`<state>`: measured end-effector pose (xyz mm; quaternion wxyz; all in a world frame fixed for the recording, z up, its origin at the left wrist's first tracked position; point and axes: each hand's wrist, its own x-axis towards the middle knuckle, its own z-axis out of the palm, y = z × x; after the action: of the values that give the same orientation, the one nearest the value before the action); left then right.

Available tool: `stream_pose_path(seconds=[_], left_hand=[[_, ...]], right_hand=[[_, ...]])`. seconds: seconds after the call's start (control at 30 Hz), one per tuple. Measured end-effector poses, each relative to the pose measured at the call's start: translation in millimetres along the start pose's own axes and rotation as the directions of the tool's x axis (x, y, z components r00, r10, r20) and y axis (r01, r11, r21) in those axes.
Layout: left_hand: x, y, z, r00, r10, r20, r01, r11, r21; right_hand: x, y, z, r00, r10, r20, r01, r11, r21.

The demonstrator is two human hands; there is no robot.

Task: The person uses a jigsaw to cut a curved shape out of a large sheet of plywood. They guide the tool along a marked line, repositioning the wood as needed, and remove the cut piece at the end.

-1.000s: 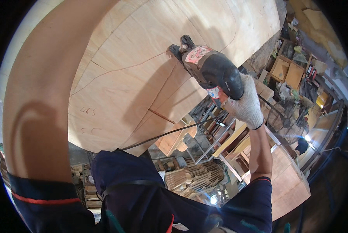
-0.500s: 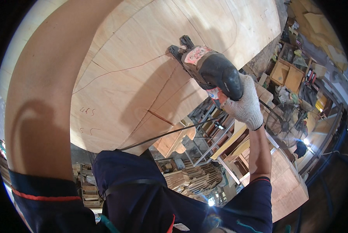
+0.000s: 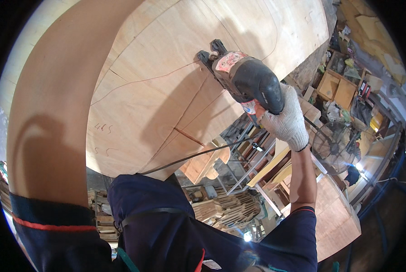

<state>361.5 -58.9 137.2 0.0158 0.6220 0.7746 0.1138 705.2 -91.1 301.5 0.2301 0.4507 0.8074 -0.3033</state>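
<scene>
While yr R hand (image 3: pixel 285 117) grips jigsaw (image 3: pixel 253 79) (L hand unseen, can't tell), 8-o'clock slot (image 3: pixel 188 135) looks cut, 9-o'clock line (image 3: pixel 129 83) prob. uncut.

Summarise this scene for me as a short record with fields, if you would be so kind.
Right hand: in a pale glove, gripping the jigsaw's rear
Left hand: out of view; the left forearm extends to the top edge
Tool: jigsaw, its front end over the board
Workpiece: pale wooden board, with thin drawn lines, some curved
Cord: dark cord, slanting below the jigsaw in the picture
Background right: fan
</scene>
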Motion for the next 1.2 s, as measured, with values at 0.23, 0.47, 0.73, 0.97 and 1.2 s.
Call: stream_pose_path(seconds=[0.23, 0.47, 0.73, 0.97, 1.2], left_hand=[[7.4, -6.0, 6.7, 0.999, -0.029, 0.015, 0.029, 1.0, 0.005], [3.6, -3.6, 4.6, 1.0, -0.012, -0.006, 0.012, 0.999, -0.038], [-16.8, -47.1, 5.2, 0.959, -0.207, -0.193, 0.073, 0.84, -0.538], [-395.6, -35.9, -10.9, 0.459, -0.853, -0.249, 0.518, 0.484, -0.706], [-584.4, 69.4, -4.0, 0.037, -0.718, 0.695, 0.237, -0.669, -0.704]], right_hand=[[-8.8, 11.0, 17.9, 0.991, -0.004, -0.132, 0.031, 0.979, 0.202], [-28.1, 14.3, 41.2, 0.98, 0.175, -0.093, -0.113, 0.879, 0.464], [-15.3, 4.0, 53.7, 0.982, 0.09, -0.167, 0.039, 0.768, 0.639], [-25.0, 9.8, 54.4, 0.975, 0.122, -0.186, 0.038, 0.732, 0.68], [-9.6, 18.5, 48.9, 0.991, 0.038, -0.131, 0.058, 0.755, 0.653]])
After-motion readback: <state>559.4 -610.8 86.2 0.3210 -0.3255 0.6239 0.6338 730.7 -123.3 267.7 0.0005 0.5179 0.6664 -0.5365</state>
